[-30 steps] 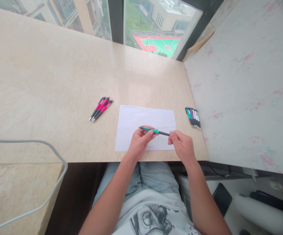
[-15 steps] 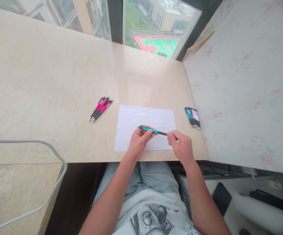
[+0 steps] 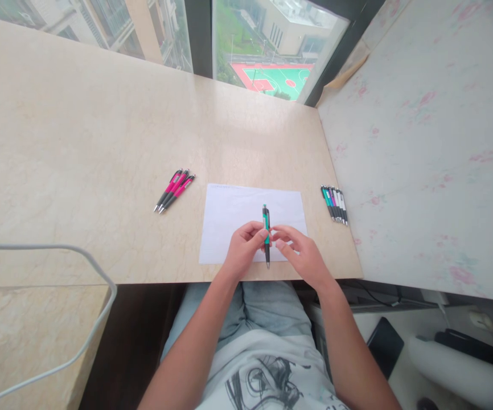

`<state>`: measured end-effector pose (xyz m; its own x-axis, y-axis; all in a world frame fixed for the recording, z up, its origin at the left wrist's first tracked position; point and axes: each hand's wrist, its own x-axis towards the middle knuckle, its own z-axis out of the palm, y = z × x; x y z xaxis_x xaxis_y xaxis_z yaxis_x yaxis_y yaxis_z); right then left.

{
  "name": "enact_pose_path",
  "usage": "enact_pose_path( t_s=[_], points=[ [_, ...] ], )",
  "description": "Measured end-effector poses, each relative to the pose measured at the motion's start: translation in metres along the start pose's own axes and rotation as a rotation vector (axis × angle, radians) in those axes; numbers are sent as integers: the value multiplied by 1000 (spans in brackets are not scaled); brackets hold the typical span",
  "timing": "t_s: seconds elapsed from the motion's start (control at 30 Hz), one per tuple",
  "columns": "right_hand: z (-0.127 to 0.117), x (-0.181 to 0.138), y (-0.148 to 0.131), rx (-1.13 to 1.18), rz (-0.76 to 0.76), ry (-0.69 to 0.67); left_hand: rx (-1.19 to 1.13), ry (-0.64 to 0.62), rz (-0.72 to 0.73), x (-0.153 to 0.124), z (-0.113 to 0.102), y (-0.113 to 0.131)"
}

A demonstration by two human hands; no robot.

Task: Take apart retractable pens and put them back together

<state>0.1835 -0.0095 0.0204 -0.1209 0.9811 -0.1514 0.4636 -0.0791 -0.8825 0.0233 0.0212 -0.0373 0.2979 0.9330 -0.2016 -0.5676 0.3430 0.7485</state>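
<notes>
I see the left hand (image 3: 245,245) clamped on the pen (image 3: 266,220), its tip pointing back at the desk's near edge (image 3: 165,282), its middle partly covered by the thumb. The right hand (image 3: 300,255) sits just beside, fingers loosely parted; contact I can't make out. Beneath both lies paper (image 3: 233,208), pink pens (image 3: 175,191) farther left, more pens (image 3: 334,205) right by the wall (image 3: 417,159).

No legible text anywhere.

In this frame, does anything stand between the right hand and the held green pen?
Nothing visible does: the right hand is just beside the green pen, which the left hand pinches. Whether the right hand touches it is unclear.
</notes>
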Motion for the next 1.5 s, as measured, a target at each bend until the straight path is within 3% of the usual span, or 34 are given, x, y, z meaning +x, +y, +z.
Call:
enact_pose_path(
  t_s=[0.17,0.3,0.37,0.47,0.6,0.7,0.9,1.23,1.5],
  points=[
    [18,10,-1,262,-13,81,104,-92,-62,-2,2,0],
    [18,21,5,575,34,271,196,-102,-36,-9,8,6],
    [12,27,9,722,22,328,188,-34,20,-13,8,12],
    [2,34,15,853,20,286,179,113,146,-17,-5,26],
    [-4,38,15,981,62,209,557,290,336,-17,-39,48],
    [-5,39,10,982,72,158,732,390,377,-17,-62,55],
    [-5,41,3,1043,73,188,857,314,366,-16,-72,51],
    [-4,41,-8,1635,86,128,1031,258,371,-17,-70,54],
    [-1,39,-7,1709,57,145,1017,252,378,-16,-72,52]
  ],
)
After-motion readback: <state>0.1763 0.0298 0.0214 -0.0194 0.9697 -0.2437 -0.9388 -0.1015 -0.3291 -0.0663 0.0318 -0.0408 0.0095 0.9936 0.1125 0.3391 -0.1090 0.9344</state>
